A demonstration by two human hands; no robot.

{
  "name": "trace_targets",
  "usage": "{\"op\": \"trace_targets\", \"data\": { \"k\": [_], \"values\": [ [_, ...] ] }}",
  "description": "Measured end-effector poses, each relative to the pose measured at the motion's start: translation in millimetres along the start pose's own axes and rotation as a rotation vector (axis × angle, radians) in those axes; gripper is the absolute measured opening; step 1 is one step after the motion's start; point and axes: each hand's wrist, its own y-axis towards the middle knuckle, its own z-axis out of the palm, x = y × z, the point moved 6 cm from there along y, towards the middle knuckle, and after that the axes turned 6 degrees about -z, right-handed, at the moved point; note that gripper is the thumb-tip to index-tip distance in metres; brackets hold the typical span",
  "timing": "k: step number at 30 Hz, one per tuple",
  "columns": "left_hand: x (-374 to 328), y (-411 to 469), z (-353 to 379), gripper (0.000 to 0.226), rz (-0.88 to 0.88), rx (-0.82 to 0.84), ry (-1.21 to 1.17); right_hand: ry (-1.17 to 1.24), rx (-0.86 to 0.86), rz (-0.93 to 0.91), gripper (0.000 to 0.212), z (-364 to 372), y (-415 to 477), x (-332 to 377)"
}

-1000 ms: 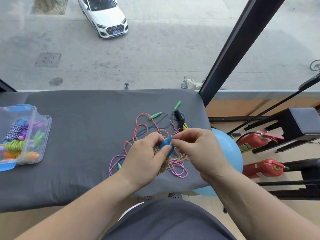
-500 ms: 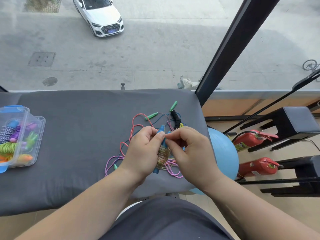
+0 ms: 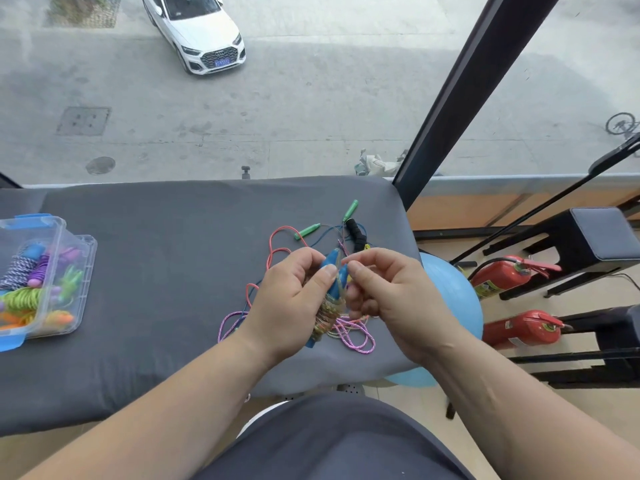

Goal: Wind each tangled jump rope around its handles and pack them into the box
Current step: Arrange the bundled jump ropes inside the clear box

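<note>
Left hand grips the blue-handled jump rope; fingers are wrapped round it, thumb pressed on the handles near their tips. It is held over the right part of the grey-covered table, above the loose ropes. The two blue handles lie side by side. Long axis runs near-to-far, tilted a little right; pointed tips face away toward the window, butt end faces the person. Multicolour cord is wound around the lower half of the handles.

Right hand is just right of the handle tips, fingers curled, thumb and forefinger tips pinched together. Can't tell whether any cord is between them.

Unwound ropes on the table under and behind the hands:
- a red-pink rope
- a pink-purple rope
- two green handles pointing different ways
- a black handle

A clear plastic box with blue latches sits at the table's left edge, well apart from the hands and partly cut off by the frame. Inside it are wound ropes:
- a white-and-navy one
- a purple one
- a green one
- an orange one

A blue ball and two red fire extinguishers are on the floor right of the table.
</note>
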Motion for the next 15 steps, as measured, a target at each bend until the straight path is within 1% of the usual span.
{"op": "trace_targets", "data": {
  "k": [4,7,10,12,15],
  "values": [
    [-3.0,-3.0,-2.6,0.018,0.028,0.033,0.048,-0.050,0.035,-0.019,0.009,0.1,3.2,-0.7],
    [-4.5,-3.4,-1.8,0.019,0.020,0.059,-0.002,0.010,0.066,-0.036,0.007,6.8,4.8,1.2],
    [-5.7,-4.3,-3.6,0.016,0.020,0.060,-0.027,-0.038,0.066,-0.067,0.010,11.9,7.6,2.5],
    [-4.4,-6.3,-5.2,0.015,0.001,0.048,-0.084,-0.090,0.056,-0.104,0.010,14.2,9.2,5.7],
    [-1.2,-7.1,-4.9,0.016,-0.057,0.040,-0.221,-0.106,0.045,-0.145,0.006,15.3,10.6,10.3]
  ]
}}
